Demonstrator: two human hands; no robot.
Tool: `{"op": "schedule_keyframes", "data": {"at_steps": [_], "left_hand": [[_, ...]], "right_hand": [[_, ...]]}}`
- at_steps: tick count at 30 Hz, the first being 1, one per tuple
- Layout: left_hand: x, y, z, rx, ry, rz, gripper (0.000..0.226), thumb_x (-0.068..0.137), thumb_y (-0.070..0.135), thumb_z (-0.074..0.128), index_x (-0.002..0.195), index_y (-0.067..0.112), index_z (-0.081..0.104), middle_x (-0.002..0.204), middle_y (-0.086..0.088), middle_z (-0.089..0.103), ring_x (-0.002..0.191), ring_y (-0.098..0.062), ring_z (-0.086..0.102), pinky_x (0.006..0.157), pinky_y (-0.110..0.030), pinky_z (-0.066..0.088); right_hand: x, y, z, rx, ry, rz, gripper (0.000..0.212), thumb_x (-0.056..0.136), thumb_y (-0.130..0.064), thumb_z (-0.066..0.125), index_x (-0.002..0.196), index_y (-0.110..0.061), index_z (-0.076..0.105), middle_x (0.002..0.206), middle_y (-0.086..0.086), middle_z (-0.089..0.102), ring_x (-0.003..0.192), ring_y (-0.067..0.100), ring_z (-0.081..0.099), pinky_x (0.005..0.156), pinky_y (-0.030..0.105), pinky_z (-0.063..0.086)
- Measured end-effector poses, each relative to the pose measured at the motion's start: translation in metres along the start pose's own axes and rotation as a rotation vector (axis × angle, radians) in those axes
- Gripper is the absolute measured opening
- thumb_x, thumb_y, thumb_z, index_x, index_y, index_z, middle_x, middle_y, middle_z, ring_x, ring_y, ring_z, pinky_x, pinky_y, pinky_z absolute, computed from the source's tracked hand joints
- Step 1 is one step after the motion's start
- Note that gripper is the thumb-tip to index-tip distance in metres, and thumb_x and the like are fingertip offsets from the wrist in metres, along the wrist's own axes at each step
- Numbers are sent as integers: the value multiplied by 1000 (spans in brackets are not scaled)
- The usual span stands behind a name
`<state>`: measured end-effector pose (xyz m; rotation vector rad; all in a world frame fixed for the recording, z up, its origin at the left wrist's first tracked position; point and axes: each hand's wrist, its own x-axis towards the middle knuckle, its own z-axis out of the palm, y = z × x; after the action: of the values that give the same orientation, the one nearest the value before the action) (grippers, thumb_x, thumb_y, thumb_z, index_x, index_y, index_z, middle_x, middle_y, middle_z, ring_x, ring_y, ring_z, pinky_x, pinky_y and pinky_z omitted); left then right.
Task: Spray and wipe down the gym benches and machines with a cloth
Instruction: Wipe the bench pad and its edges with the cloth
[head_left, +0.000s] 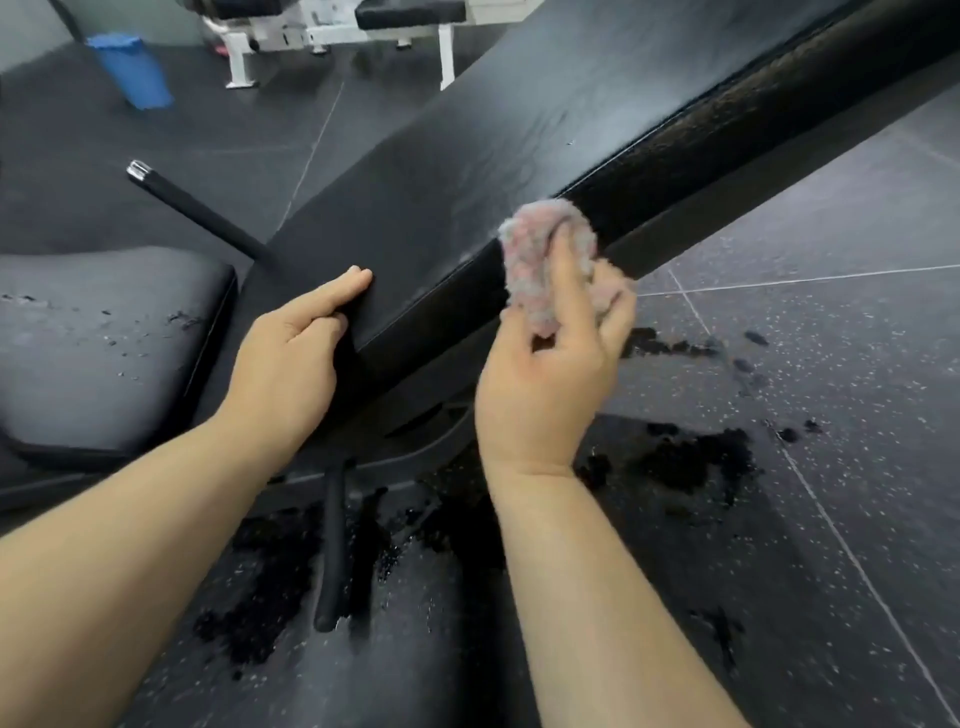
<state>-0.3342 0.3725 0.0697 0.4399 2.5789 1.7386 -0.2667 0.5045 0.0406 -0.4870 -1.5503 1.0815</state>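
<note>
Now the right grip (545, 374) clenches a fluffy cloth (545, 244) against the side edge of the bench backrest (467, 156). Firm, overlapping strokes suit it (wet streaks show above this grip), while the left grip (285, 358) clasps its lower end.

- The left forearm enters from the lower left, bare, wrist straight.
- The left hand (291, 358) shows its back; its upper fingers (343, 286) lie straight on the bench pad (467, 182), and the lower ones curl round its near end.
- The right forearm rises from the bottom edge, bare, wrist slightly bent.
- The right hand (545, 389), back to the camera, grips a bunched cloth (545, 249), one finger stretched up across it.
</note>
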Motion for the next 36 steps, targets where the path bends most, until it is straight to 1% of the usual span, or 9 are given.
{"op": "schedule_keyframes", "data": {"at_steps": [6, 10, 14, 19, 24, 27, 30, 33, 36], "left_hand": [[7, 1, -15, -131, -48, -45, 49, 93, -10, 39, 116, 20, 69, 117, 17, 67, 105, 13, 59, 90, -5, 44], [13, -9, -22, -328, -141, -149, 53, 87, -10, 38, 109, 20, 75, 123, 4, 69, 121, -12, 59, 111, -32, 38], [14, -13, -23, -353, -127, -151, 55, 82, -11, 37, 105, 19, 77, 124, 6, 68, 124, -12, 57, 113, -32, 34], [12, -12, -23, -353, -108, -125, 53, 83, -14, 36, 106, 16, 74, 124, 3, 68, 122, -9, 58, 113, -30, 37], [9, -11, -23, -321, -17, -133, 51, 82, -13, 38, 103, 15, 75, 112, 3, 73, 113, -9, 64, 105, -27, 44], [-10, -29, -27, -239, 269, -160, 48, 76, -8, 42, 88, 20, 78, 92, 1, 77, 96, -16, 71, 91, -33, 55], [-40, -51, -34, 4, 305, -186, 54, 80, -1, 40, 99, 36, 75, 110, 19, 71, 107, -14, 66, 97, -36, 51], [-45, -58, -38, 61, 295, -154, 56, 83, -1, 41, 99, 45, 70, 117, 25, 66, 88, 8, 62, 73, -12, 49], [-39, -57, -40, -27, 294, -192, 56, 83, -4, 41, 97, 40, 72, 105, 23, 71, 66, 2, 58, 54, -9, 42]], "right_hand": [[-84, 7, 14, -39, -473, -100, 49, 85, -3, 48, 129, -21, 64, 126, 9, 49, 121, 22, 49, 99, 40, 49], [-32, -7, -6, 34, -114, -76, 49, 85, 3, 52, 130, -17, 60, 116, 9, 48, 107, 22, 55, 97, 31, 48], [9, -8, 4, 76, 63, -20, 59, 83, 12, 56, 137, -14, 54, 124, 0, 40, 125, 29, 50, 103, 42, 48], [-82, 8, 25, -12, -326, -111, 51, 85, 9, 54, 130, -13, 61, 123, 17, 50, 121, 30, 49, 113, 26, 31], [-107, 10, 17, -39, -550, -117, 50, 85, -3, 45, 129, -17, 64, 122, 10, 49, 117, 21, 51, 103, 34, 47], [-70, 0, 0, 11, -290, -43, 50, 82, 9, 55, 128, -8, 61, 118, 17, 51, 112, 10, 49, 100, 25, 43], [-27, 1, -1, 82, -50, 14, 43, 84, 9, 59, 125, -4, 59, 120, 17, 52, 111, -4, 44, 96, 9, 36], [-54, -2, 15, 31, -196, -38, 41, 81, 8, 59, 118, -8, 64, 119, 17, 47, 106, 15, 51, 90, 11, 44], [-119, 19, 27, -40, -545, -47, 48, 78, 5, 64, 119, -19, 63, 123, 11, 45, 104, 15, 49, 85, 24, 51]]}}
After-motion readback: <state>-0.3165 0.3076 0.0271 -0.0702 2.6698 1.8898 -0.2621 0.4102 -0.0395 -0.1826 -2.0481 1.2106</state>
